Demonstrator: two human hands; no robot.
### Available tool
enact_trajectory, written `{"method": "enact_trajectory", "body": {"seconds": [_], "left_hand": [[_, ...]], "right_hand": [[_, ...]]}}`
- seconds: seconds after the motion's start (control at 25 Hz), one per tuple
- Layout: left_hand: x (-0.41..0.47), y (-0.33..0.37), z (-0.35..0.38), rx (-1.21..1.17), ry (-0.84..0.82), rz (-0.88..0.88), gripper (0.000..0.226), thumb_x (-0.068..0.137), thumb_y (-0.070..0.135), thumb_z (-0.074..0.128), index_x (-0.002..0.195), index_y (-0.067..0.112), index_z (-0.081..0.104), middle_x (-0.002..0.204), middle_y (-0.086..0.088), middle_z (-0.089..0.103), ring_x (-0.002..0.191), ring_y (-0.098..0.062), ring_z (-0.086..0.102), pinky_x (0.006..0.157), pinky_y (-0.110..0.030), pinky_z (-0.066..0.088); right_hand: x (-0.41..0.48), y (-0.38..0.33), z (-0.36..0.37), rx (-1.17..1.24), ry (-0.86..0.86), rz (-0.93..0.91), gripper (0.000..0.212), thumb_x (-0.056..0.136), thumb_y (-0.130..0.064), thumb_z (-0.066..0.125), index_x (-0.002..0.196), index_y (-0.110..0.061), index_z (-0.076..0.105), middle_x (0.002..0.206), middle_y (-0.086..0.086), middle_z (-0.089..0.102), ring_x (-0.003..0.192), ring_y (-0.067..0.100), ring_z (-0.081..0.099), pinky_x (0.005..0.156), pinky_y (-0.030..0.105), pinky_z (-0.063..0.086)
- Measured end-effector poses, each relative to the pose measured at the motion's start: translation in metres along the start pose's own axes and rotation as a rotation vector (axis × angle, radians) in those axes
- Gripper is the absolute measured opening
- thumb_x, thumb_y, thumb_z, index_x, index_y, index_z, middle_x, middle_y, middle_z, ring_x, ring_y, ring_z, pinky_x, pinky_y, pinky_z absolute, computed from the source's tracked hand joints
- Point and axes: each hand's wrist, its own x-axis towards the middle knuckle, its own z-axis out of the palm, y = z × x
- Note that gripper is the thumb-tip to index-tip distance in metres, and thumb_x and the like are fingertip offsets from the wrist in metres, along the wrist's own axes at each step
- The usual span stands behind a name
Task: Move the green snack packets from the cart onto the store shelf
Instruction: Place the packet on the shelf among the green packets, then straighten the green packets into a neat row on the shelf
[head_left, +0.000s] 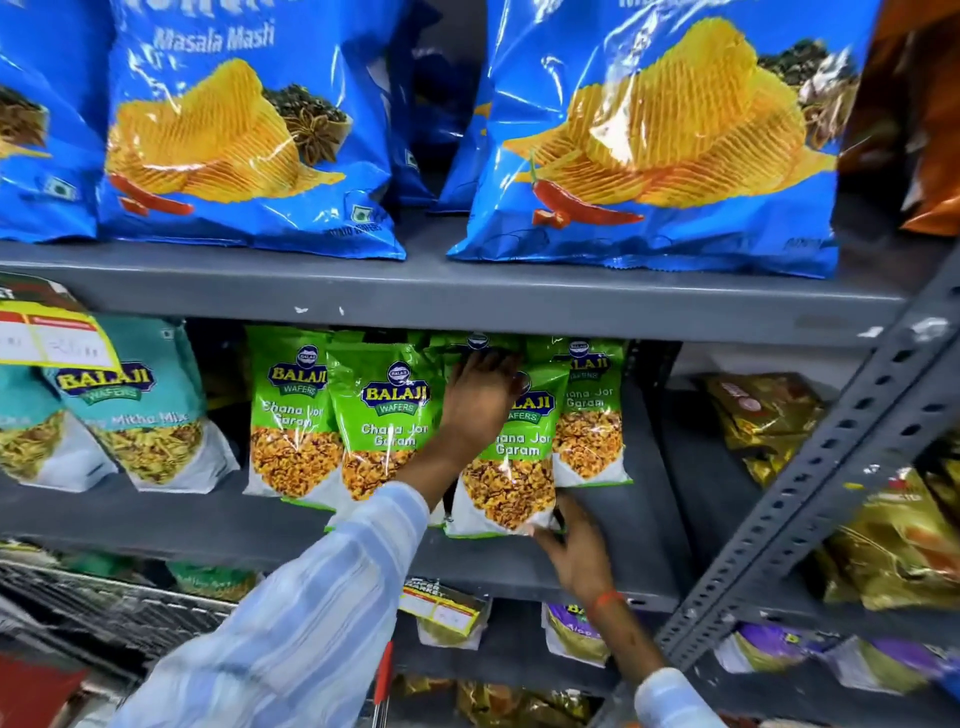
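The green packets (382, 426) on the middle shelf (597, 561) read "BALAJI WAFERS" and "Chana Jor Garam". The teal packets (140, 405) to their left carry the same "BALAJI WAFERS" badge above "Mitha Mix", its first word hidden. On the shelf above, a blue chip bag (244, 130) reads "Masala Masti"; the yellow price tags' (57, 338) print is too blurred to read.

Left hand (480, 400) reaches forward, fingers spread flat; right hand (574, 551) lower, fingers pinching.

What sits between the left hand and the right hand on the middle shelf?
In the head view, one green snack packet: the left hand lies on its top, the right hand holds its bottom corner.
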Motion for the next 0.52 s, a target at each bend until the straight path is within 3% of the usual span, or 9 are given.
{"method": "enact_trajectory", "body": {"seconds": [0.16,0.24,0.32,0.36,0.44,0.52], "left_hand": [[0.007,0.005,-0.01,0.01,-0.132,0.014,0.041,0.094,0.044,0.038,0.126,0.023,0.051,0.137,-0.012,0.047,0.13,-0.032,0.036,0.105,-0.055,0.031],[0.005,0.013,-0.021,-0.045,-0.182,0.057,0.036,0.094,0.042,0.04,0.119,0.022,0.057,0.131,-0.015,0.052,0.124,-0.034,0.045,0.103,-0.053,0.038],[0.002,0.019,-0.032,-0.146,-0.226,0.152,0.03,0.093,0.035,0.046,0.111,0.017,0.062,0.123,-0.015,0.06,0.113,-0.032,0.055,0.096,-0.043,0.045],[0.0,0.023,-0.037,-0.213,-0.248,0.189,0.027,0.092,0.03,0.05,0.108,0.014,0.064,0.119,-0.015,0.064,0.108,-0.031,0.059,0.092,-0.037,0.048],[-0.008,0.032,-0.046,-0.288,-0.257,0.222,0.023,0.092,0.025,0.051,0.104,0.012,0.065,0.114,-0.013,0.067,0.103,-0.029,0.061,0.084,-0.031,0.045],[-0.014,0.042,-0.052,-0.207,-0.202,0.222,0.022,0.093,0.026,0.047,0.104,0.015,0.062,0.118,-0.013,0.062,0.11,-0.03,0.056,0.091,-0.035,0.042]], "right_hand": [[-0.02,0.011,-0.002,-0.092,0.014,-0.015,0.026,0.086,-0.013,0.062,0.107,0.001,0.056,0.101,0.02,0.062,0.096,0.035,0.057,0.074,0.027,0.034],[-0.03,0.016,-0.002,-0.113,0.046,-0.003,0.028,0.088,-0.017,0.06,0.11,0.001,0.055,0.11,0.021,0.06,0.105,0.034,0.054,0.083,0.032,0.038],[-0.039,0.019,-0.003,-0.134,0.093,0.012,0.036,0.089,-0.018,0.059,0.118,0.003,0.053,0.123,0.021,0.057,0.116,0.035,0.05,0.098,0.039,0.04],[-0.044,0.021,-0.004,-0.138,0.114,0.014,0.036,0.089,-0.018,0.059,0.118,0.003,0.053,0.122,0.023,0.057,0.114,0.037,0.051,0.098,0.042,0.041],[-0.052,0.022,-0.007,-0.146,0.121,0.0,0.029,0.09,-0.018,0.058,0.111,0.001,0.054,0.109,0.022,0.062,0.102,0.039,0.056,0.087,0.045,0.046],[-0.053,0.024,-0.014,-0.138,0.109,0.018,0.024,0.088,-0.017,0.059,0.107,-0.004,0.054,0.102,0.018,0.065,0.096,0.036,0.06,0.08,0.045,0.049]]}}
